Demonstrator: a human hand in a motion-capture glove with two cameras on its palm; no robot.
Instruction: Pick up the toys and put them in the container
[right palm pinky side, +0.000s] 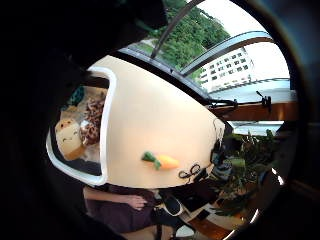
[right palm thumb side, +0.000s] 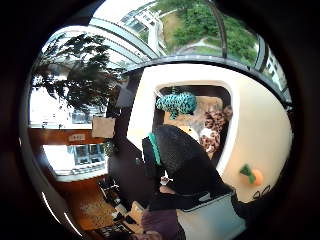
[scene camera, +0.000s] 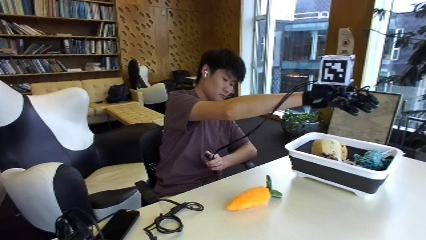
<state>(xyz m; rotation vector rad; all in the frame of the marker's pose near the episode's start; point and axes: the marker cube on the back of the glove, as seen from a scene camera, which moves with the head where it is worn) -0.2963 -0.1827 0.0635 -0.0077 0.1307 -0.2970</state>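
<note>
Carrot toy (scene camera: 251, 198): a plush, orange tapering body with a green leafy tuft, lying on its side on the pale worktop (scene camera: 346, 215), well apart from the container (scene camera: 329, 172) and nearer the person. It looks soft, light and compressible, unlikely to slip or break; the thick middle of the orange body seems the best place to take hold, the tuft being floppy.

Container: a rectangular tub with a white rim and dark walls, probably a rigid rim over pliable sides. Inside lie a tan bread-shaped plush (scene camera: 327, 148), a teal knitted-looking plush (scene camera: 371, 160) and, seen from the palm views, a brown spotted plush (right palm thumb side: 214, 126).

Gloved right hand (scene camera: 341, 97): raised at the end of an outstretched arm, above the container and not touching it. Its fingers (scene camera: 365, 102) are loosely spread and hold nothing.

The bare hand (scene camera: 216, 161) rests near the person's lap. A tangle of black cable (scene camera: 170, 217) lies on the worktop's near edge.
</note>
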